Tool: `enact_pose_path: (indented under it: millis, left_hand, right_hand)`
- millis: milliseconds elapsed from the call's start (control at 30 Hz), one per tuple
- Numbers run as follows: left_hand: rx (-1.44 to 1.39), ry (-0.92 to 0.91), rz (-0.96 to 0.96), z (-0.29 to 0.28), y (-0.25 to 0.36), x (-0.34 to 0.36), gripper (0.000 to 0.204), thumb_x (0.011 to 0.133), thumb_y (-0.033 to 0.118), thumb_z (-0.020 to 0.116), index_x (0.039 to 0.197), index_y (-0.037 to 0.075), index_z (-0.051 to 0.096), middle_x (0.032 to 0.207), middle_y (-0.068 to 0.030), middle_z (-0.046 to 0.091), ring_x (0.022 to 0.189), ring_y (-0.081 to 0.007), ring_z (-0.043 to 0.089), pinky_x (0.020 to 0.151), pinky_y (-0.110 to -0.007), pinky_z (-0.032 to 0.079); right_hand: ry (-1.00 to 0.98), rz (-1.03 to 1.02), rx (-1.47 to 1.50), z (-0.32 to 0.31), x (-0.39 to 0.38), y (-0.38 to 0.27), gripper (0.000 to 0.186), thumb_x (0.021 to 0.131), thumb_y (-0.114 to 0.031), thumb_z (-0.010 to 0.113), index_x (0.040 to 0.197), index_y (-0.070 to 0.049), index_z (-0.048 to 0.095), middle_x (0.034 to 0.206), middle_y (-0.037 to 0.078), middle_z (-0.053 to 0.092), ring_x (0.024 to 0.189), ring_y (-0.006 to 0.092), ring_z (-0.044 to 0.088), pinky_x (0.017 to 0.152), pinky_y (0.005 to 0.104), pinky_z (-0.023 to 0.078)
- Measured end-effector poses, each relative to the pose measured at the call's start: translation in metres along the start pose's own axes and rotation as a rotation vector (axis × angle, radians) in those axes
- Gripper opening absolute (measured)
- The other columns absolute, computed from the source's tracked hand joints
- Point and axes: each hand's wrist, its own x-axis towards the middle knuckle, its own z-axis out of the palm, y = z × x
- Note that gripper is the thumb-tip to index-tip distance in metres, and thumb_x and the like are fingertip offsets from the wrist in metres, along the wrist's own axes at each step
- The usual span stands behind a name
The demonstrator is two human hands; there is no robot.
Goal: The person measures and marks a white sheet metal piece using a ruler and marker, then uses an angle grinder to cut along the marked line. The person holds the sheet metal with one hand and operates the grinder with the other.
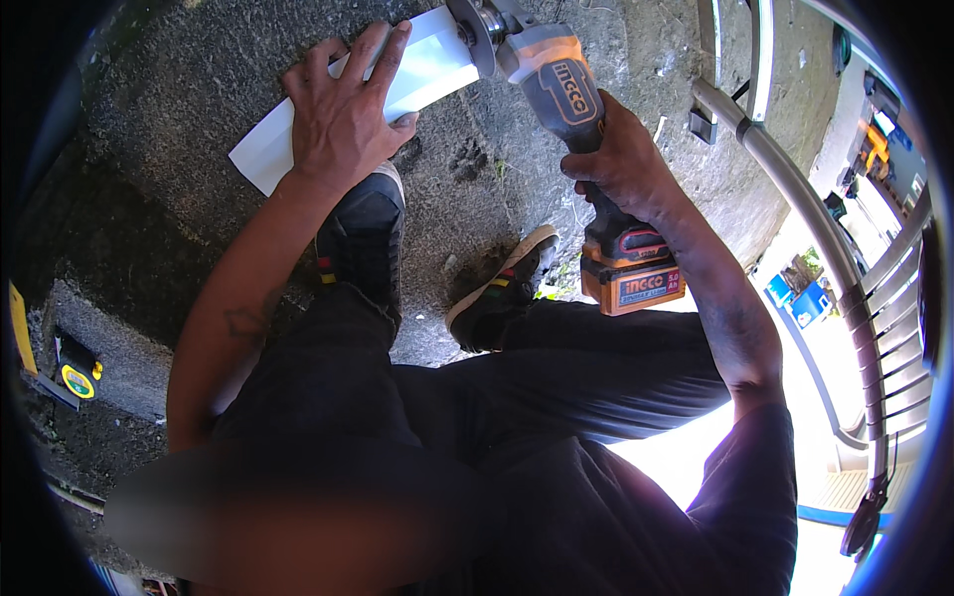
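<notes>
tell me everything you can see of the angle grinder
The angle grinder is cordless, grey and orange, apparently plastic-cased, with an orange battery at its near end. The right hand grips its dark handle. Its far end carries a disc at the white panel; contact and spin are unclear.

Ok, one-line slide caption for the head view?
Left hand spread on a white strip over rough concrete; right hand grips a cordless grinder, disc at the strip's end.

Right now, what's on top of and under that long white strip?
The bare left hand lies on the long white strip, fingers spread; a grey round disc overlaps its right end in view. Rough grey concrete shows around it; what's directly underneath is covered.
</notes>
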Motion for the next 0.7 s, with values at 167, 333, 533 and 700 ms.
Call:
enact_pose_path:
  millis: [167,333,533,700]
  left_hand:
    - [0.015,-0.013,-0.004,-0.002,0.0011,0.0002,0.11,0.077,0.042,0.094,0.17,0.031,0.037,0.161,0.0015,0.044,0.132,-0.0333,0.046,0.107,-0.057,0.04]
    - [0.058,-0.038,-0.01,-0.0031,0.0015,0.001,0.11,0.077,0.043,0.094,0.171,0.031,0.037,0.161,0.0014,0.045,0.132,-0.0329,0.046,0.107,-0.057,0.039]
    - [0.03,-0.042,-0.009,-0.0031,0.0008,0.0006,0.11,0.076,0.043,0.093,0.171,0.029,0.038,0.161,0.0012,0.045,0.132,-0.0327,0.046,0.107,-0.057,0.04]
    - [0.017,-0.024,-0.008,-0.0028,0.0016,0.0007,0.109,0.076,0.043,0.093,0.17,0.029,0.039,0.16,0.0005,0.046,0.132,-0.0327,0.047,0.107,-0.057,0.039]
  right_hand:
    - [0.017,0.007,0.076,0.0034,-0.0019,-0.0001,0.063,0.079,0.0,0.077,0.137,0.002,0.049,0.089,0.01,0.065,0.064,0.018,0.069,0.059,0.0337,0.06]
    - [-0.009,0.02,0.005,-0.0007,-0.0006,0.0018,0.062,0.081,-0.01,0.084,0.133,0.003,0.053,0.1,0.02,0.076,0.074,0.0255,0.079,0.07,0.0388,0.066]
    - [-0.003,-0.002,0.007,0.0006,-0.0007,0.0055,0.063,0.08,-0.01,0.083,0.133,0.003,0.053,0.099,0.02,0.076,0.073,0.0259,0.079,0.071,0.0393,0.065]
    - [-0.015,0.015,0.006,-0.0003,-0.0023,0.0049,0.063,0.08,-0.01,0.083,0.134,0.003,0.053,0.098,0.02,0.076,0.072,0.0252,0.078,0.071,0.0392,0.065]
